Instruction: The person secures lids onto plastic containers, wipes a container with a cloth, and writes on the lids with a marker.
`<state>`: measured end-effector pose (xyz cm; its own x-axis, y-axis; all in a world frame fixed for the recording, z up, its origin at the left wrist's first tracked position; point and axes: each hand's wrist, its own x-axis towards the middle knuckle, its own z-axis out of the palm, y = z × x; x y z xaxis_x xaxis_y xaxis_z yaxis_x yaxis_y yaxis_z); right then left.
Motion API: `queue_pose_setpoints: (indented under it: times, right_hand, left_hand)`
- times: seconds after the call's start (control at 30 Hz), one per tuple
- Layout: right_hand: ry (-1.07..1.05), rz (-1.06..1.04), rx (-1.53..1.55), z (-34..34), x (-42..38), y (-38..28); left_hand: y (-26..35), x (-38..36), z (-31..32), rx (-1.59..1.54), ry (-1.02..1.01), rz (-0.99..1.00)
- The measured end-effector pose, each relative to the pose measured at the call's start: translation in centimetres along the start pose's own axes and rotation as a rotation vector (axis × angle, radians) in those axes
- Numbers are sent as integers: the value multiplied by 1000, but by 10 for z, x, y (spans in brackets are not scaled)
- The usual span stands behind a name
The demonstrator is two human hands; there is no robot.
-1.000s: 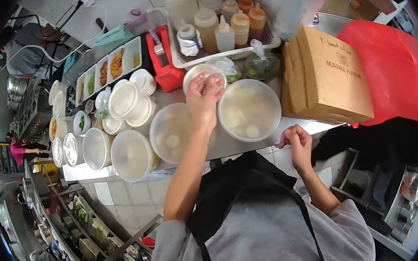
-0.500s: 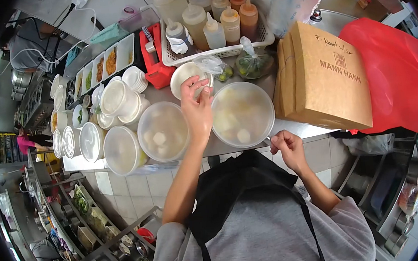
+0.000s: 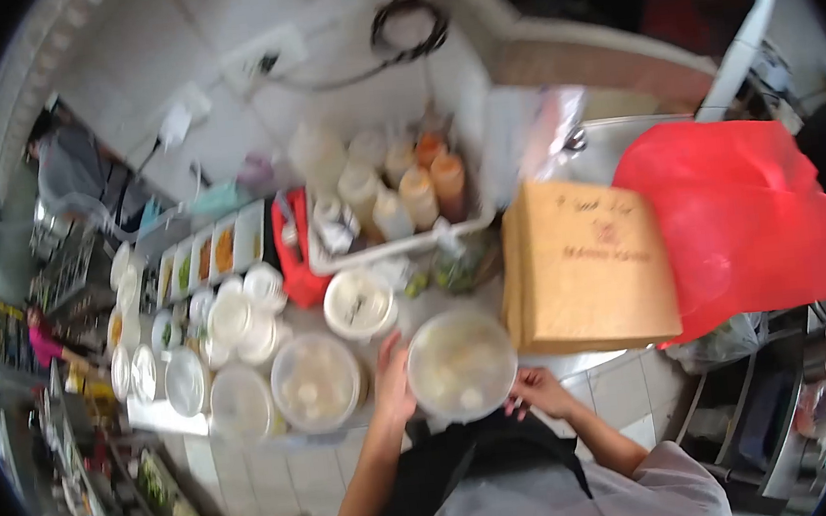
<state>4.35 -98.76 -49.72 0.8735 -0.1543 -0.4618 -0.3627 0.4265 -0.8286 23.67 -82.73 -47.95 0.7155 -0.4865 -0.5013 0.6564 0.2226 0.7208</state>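
A round translucent plastic tub (image 3: 463,365) with pale contents stands at the counter's front edge, close to my apron. My left hand (image 3: 395,377) is along its left side, fingers stretched upward; blur hides whether they touch the wall. At the tub's lower right rim, my right hand (image 3: 541,393) has its fingers curled in a pinch; what lies between the fingertips is too small and blurred to make out. A second translucent tub (image 3: 316,381) is just left of my left hand. Beyond that hand sits a white bowl (image 3: 360,304) with dark specks inside.
A brown paper bag (image 3: 589,276) and a red bag (image 3: 738,227) stand on the right. Behind are a white basket (image 3: 402,246) of squeeze bottles and a red device (image 3: 301,254). Lidded tubs (image 3: 240,401) and stacked containers (image 3: 232,318) fill the left.
My left hand has come down from over the white bowl to the tub's left side. My right hand stays by the rim. The head view has tilted up, showing more wall.
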Motion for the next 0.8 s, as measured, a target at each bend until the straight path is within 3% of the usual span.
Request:
queue_pose_setpoints:
  times: [0.07,0.2,0.23,0.3,0.33,0.4,0.43,0.47,0.53,0.67,0.73,0.8]
  right_hand:
    - [9,11,-14,2,3,-2]
    - [102,-38,-5,3,5,2]
    - [218,-18,-83,5,2,2]
    - [444,13,-259,14,-10,-8]
    - [456,-6,-249,19,-11,-7]
    - [581,-425,-25,34,-12,5]
    - [465,-408,-151,44,-19,-4]
    - [477,-408,-143,59,-16,-5]
    - [532,-678,-68,90,-3,-5]
    - [521,-675,-89,90,27,21]
    - [489,-630,-52,94,29,19]
    - [507,-593,-46,101,30,7]
  left_hand:
    - [-24,24,-27,-152,-103,-103]
    - [-5,10,-11,36,-45,-11]
    - [-9,11,-16,47,-68,-8]
    - [-12,12,-25,576,-13,358]
    - [-13,12,-22,586,-33,370]
    - [-17,-13,0,145,43,389]
    - [-19,-21,9,115,1,429]
    - [-18,-24,12,123,-9,422]
    - [-16,-26,16,226,-83,445]
    - [-23,-27,5,390,-99,554]
    - [-27,-17,-8,286,131,321]
    - [-24,-16,-6,324,154,362]
